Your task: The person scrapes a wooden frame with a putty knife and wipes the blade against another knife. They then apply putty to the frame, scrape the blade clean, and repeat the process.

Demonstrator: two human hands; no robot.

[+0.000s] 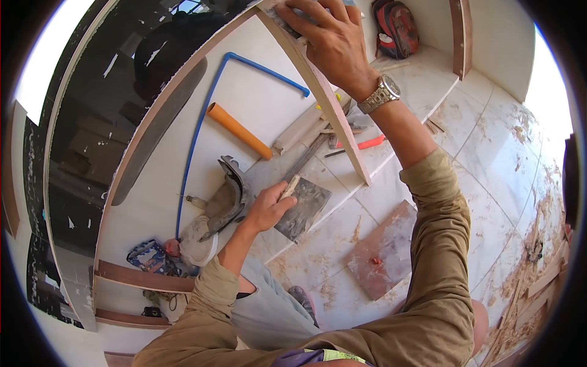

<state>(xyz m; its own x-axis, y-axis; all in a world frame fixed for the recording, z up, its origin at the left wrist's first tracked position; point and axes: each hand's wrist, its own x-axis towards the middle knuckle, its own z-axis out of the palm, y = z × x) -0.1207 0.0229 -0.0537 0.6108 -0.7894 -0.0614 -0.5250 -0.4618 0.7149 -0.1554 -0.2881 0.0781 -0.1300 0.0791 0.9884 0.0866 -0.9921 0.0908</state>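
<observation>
My left hand (267, 208) is closed around the wooden handle of a plastering trowel (309, 211), whose flat rectangular blade is grey and smeared. At the top edge, my right hand (333, 40) is up against the corner of a wooden frame (318, 92), a watch on its wrist. Its fingers are bent over a greyish thing, mostly hidden by the hand and cut off by the view. A glossy black panel (92, 147) with pale edge strips stands left of the frame.
An orange pipe (239, 131) and a bent blue pipe (211, 101) lie beyond my left hand. Near them are a dark torn container (229, 196) and a red-handled tool (370, 142). A smeared reddish board (385, 251) lies on the tiles; a backpack (395, 29) sits behind. Wood shavings litter the floor.
</observation>
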